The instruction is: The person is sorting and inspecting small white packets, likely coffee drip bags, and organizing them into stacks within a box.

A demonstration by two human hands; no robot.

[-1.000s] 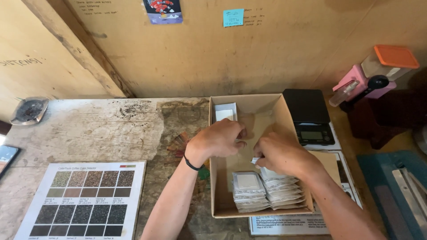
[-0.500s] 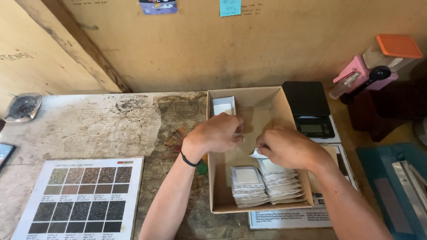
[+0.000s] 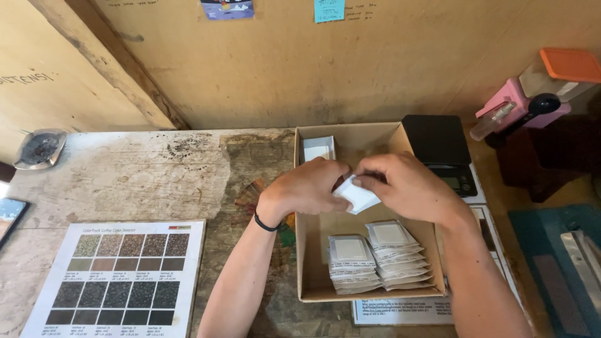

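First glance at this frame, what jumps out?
Both hands meet over an open cardboard box at centre: the left hand and right hand pinch a small white packet between them. Below them, two stacks of white packets lie at the near end of the box. At lower left on the worn table lies a chart of dark sample swatches, and a black scale sits right of the box.

I am holding a small white sachet (image 3: 358,195) over the open cardboard box (image 3: 308,250), whose near end is carrying two stacks of white sachets (image 3: 379,255). A laminated chart of dark colour swatches (image 3: 122,278) is lying at the table's near left edge. Blue notes (image 3: 329,9) are hanging on the wall.
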